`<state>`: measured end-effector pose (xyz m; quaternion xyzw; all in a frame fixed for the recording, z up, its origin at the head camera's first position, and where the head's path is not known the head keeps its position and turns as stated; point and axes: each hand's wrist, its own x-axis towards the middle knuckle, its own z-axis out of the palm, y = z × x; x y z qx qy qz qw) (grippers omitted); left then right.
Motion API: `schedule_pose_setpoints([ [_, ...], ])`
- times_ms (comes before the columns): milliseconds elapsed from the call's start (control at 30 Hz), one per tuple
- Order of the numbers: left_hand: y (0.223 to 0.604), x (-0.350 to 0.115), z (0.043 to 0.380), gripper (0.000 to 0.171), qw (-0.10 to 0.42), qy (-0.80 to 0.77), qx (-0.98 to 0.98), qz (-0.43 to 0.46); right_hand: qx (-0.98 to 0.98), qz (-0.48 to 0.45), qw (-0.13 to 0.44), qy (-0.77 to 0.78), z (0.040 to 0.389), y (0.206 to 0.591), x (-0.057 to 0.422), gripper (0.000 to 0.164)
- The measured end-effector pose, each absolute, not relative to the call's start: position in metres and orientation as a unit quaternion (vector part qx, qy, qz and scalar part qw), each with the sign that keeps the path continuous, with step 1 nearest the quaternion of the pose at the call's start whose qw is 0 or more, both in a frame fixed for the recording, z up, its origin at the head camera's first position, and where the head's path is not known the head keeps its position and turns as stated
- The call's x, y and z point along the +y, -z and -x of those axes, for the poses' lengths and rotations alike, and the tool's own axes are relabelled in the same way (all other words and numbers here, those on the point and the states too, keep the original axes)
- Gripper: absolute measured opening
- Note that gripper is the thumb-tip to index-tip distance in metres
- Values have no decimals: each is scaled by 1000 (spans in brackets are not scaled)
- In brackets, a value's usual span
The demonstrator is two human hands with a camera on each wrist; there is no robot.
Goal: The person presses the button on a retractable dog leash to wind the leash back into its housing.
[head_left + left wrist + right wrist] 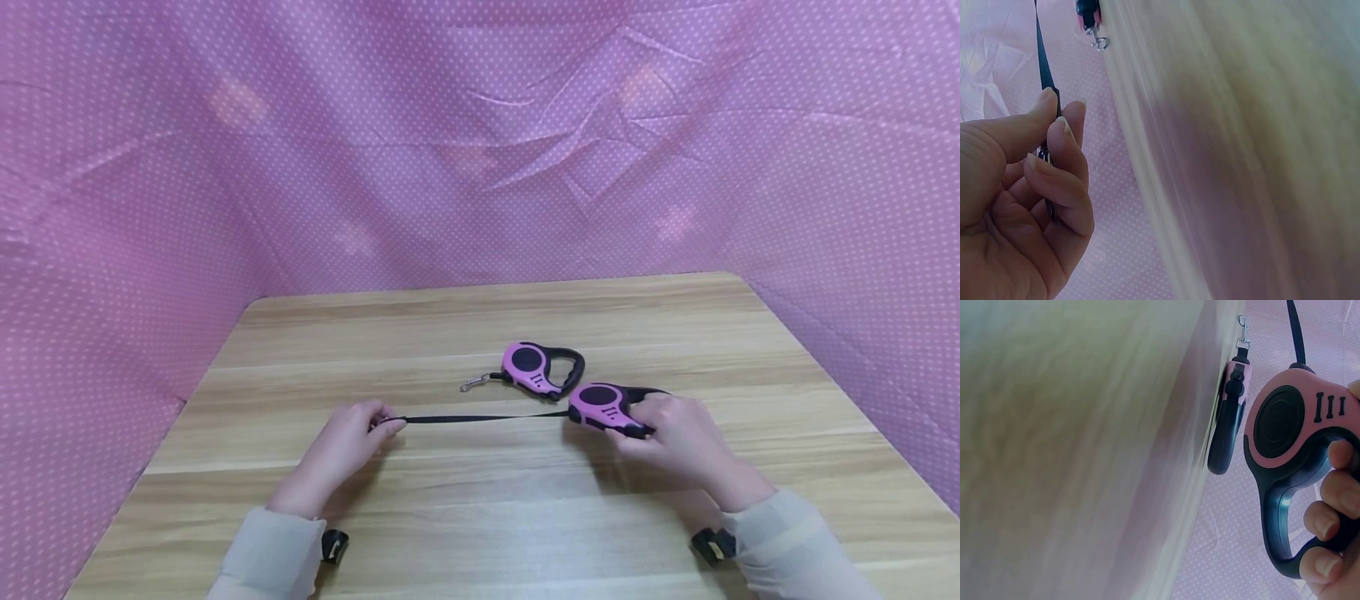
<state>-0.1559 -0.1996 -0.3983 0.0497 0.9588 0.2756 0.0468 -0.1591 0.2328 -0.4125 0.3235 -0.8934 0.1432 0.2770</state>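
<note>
My right hand [675, 437] grips the black handle of a pink and black retractable dog leash [597, 397], fingers curled through the loop in the right wrist view. From its nose a black strap [480, 418] stretches left in a nearly straight line. At the far end, my left hand [351, 437] pinches the strap between thumb and fingers; its metal clip [1044, 153] is mostly hidden among the fingers. Just behind the held leash, a second pink and black retractable leash [527, 360] lies on the table, its silver clip [475, 382] pointing left.
The wood-grain table [480, 533] fills the lower part of the head view. Pink dotted cloth [480, 167] hangs behind it and along both sides. A black wrist mount [334, 546] shows by the left sleeve, another [712, 546] by the right.
</note>
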Motion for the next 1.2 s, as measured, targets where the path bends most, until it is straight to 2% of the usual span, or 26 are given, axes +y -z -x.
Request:
schedule_pose_setpoints([
  [1200,397,-187,156,14,38,-299,951,-65,-882,-337,295,-145,162,414,229,40],
])
